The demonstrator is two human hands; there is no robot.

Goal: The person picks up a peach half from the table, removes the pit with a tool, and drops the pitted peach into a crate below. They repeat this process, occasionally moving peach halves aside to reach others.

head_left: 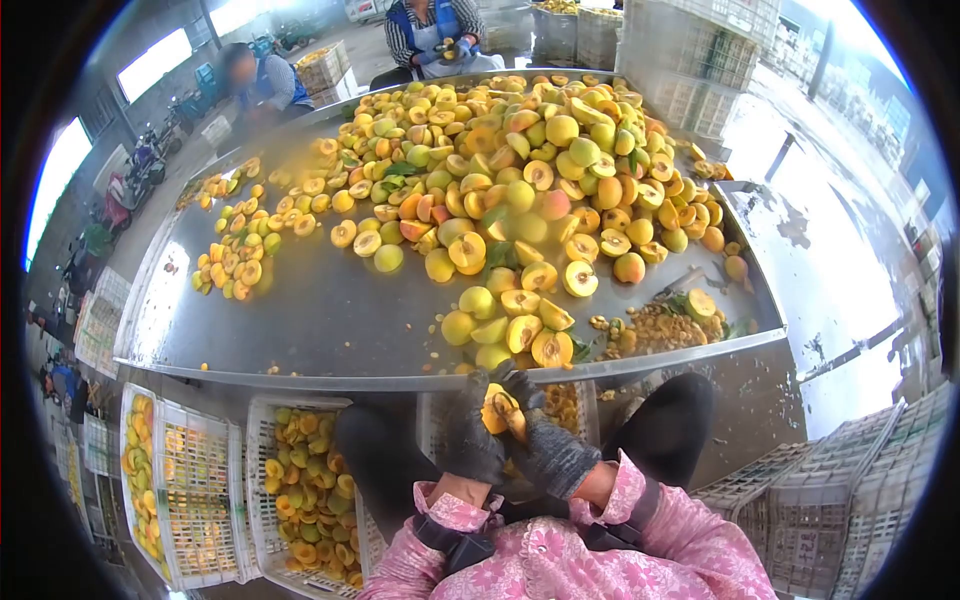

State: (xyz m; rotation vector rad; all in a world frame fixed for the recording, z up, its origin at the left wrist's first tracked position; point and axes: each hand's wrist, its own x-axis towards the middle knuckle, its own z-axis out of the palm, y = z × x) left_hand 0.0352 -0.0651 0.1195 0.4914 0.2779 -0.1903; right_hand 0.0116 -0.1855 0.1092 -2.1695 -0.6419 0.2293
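My left hand, in a dark glove, is closed around a cut yellow peach piece in front of my lap, just below the table's near edge. Against that piece presses my right hand, in a grey-black glove with its fingers curled. A narrow orange-brown thing shows between the two hands; whether it is a tool or part of the fruit I cannot make out. Just beyond the hands, halved peaches lie at the front of a big pile of whole and cut peaches.
The metal table has a raised rim. Peach pits lie heaped at its right front. White crates of peach halves stand at my left, and stacked crates at my right. Two people in blue vests sit across the table.
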